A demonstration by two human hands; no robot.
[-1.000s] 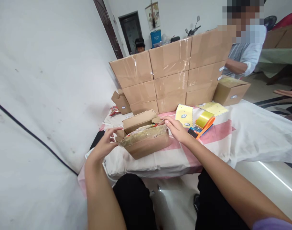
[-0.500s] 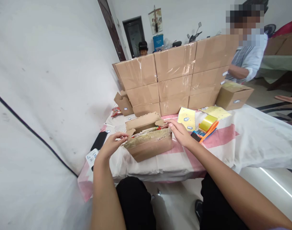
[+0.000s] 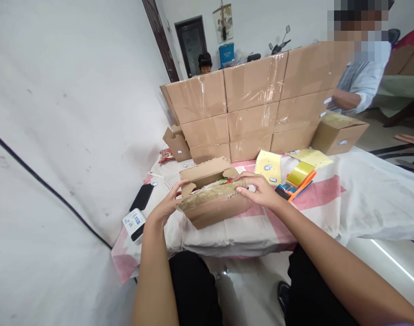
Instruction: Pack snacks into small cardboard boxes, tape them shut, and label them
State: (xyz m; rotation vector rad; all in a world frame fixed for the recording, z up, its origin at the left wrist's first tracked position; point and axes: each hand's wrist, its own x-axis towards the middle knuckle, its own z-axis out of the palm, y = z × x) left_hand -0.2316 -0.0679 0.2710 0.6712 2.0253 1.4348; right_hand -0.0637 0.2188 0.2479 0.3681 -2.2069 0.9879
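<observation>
A small cardboard box stands on the cloth before me, its top open and its flaps raised. Shiny tape runs along its front flap, and part of a red and green packet shows inside; the rest of the contents is hidden. My left hand holds the box's left end, fingers by the small side flap. At the right end my right hand grips the box, its thumb on the front flap and its fingers over the corner.
Stacked cardboard boxes form a wall behind. To the right lie an orange tape dispenser and yellow sheets; to the left, a black phone and a white device. A co-worker stands at the far right.
My left hand has shifted from the left flap to the box's left end. My right hand's thumb now lies on the front flap. The view has turned slightly.
</observation>
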